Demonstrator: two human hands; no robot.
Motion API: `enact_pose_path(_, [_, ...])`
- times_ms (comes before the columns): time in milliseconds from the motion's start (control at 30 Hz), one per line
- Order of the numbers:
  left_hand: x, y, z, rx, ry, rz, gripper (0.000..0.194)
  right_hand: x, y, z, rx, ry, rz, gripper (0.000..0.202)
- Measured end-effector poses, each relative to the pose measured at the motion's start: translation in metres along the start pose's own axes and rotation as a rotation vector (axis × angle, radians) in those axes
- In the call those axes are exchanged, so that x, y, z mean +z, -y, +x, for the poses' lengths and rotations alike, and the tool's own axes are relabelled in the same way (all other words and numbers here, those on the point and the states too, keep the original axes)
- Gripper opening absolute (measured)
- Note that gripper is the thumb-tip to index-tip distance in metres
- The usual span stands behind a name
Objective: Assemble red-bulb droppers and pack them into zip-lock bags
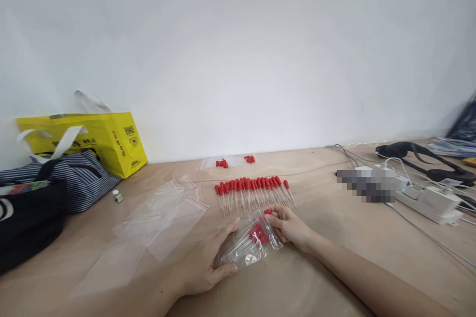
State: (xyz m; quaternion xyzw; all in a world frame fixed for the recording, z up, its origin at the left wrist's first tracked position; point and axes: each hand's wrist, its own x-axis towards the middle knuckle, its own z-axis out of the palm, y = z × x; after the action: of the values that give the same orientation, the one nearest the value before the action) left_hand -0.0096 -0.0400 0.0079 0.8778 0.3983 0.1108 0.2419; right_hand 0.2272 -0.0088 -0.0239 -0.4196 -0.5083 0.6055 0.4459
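Note:
A clear zip bag [241, 252] holding several glass droppers with red rubber bulbs lies on the brown table between my hands. My left hand [208, 262] rests at the bag's left end, thumb and fingers spread around it. At the bag's upper right, my right hand [284, 223] pinches a red bulb by the bag's edge. Just beyond is a row of droppers with red bulbs [253, 184], tips toward me. Behind them lie filled clear bags [234, 162]. Flat clear bags [163, 218] overlap on the left.
At the left stand a yellow bag [126, 143], a striped bag [89, 178], a black bag [33, 223] and a small bottle [117, 196]. Power strips [427, 203], cables and a black headset [420, 153] lie at the right. A white wall [238, 59] rises behind.

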Motion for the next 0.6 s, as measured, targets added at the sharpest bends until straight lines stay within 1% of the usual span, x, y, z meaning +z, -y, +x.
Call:
enact_pose_path(100, [-0.001, 0.0, 0.0, -0.012, 0.008, -0.008, 0.072, 0.001, 0.0, 0.003, 0.033, 0.069, -0.028, 0.047])
enact_pose_path(233, [0.0, 0.004, 0.0, 0.004, -0.009, -0.006, 0.074, -0.003, -0.004, 0.007, 0.076, 0.085, -0.013, 0.048])
enact_pose_path(367, [0.002, 0.004, -0.001, -0.009, -0.033, 0.001, 0.072, -0.003, -0.008, 0.006, 0.08, 0.159, -0.123, 0.044])
enact_pose_path(400, [0.001, 0.003, -0.001, -0.013, -0.031, 0.005, 0.072, -0.003, -0.008, 0.006, 0.076, 0.151, -0.164, 0.042])
enact_pose_path(467, [0.001, 0.002, -0.001, -0.022, -0.014, 0.018, 0.071, -0.002, -0.01, 0.007, 0.06, 0.084, -0.247, 0.037])
enact_pose_path(533, [0.0, 0.002, 0.0, -0.018, 0.006, 0.037, 0.069, -0.005, -0.011, 0.009, 0.043, -0.008, -0.33, 0.031])
enact_pose_path(600, [0.0, 0.003, 0.0, -0.005, 0.012, 0.047, 0.066, -0.013, -0.01, 0.013, -0.001, -0.138, -0.448, 0.024])
